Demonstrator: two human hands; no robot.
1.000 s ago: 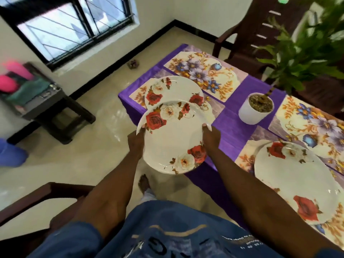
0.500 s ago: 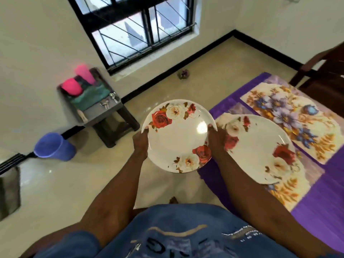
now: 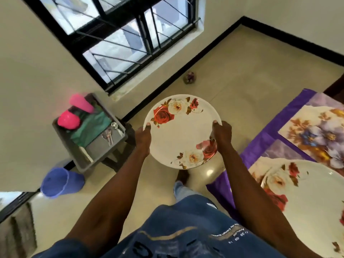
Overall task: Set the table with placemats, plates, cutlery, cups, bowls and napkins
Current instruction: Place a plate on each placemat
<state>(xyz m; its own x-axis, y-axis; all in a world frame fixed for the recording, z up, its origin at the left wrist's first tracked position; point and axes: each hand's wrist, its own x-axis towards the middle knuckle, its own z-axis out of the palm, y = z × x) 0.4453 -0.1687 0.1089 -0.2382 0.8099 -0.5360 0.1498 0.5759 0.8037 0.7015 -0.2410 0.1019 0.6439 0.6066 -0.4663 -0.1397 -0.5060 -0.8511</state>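
Both hands carry a white plate [image 3: 183,132] with red and cream roses, held level in the air over the floor, off the left edge of the table. The left hand [image 3: 143,138] grips the plate's left rim with the thumb on top and the fingers underneath, and the right hand [image 3: 222,135] grips the right rim the same way. A purple cloth [image 3: 260,146] covers the table, and on it near the left edge lie two flowered placemats [image 3: 316,135]; a second rose plate [image 3: 307,202] rests on the nearer one. Against the wall under the window stands a small dark stand holding a grey tray [image 3: 104,148] with two pink cups [image 3: 69,120], a green cloth [image 3: 91,125] and what looks like some cutlery [image 3: 108,135], though it is blurred. A blue bucket [image 3: 59,182] sits on the floor beside the stand.
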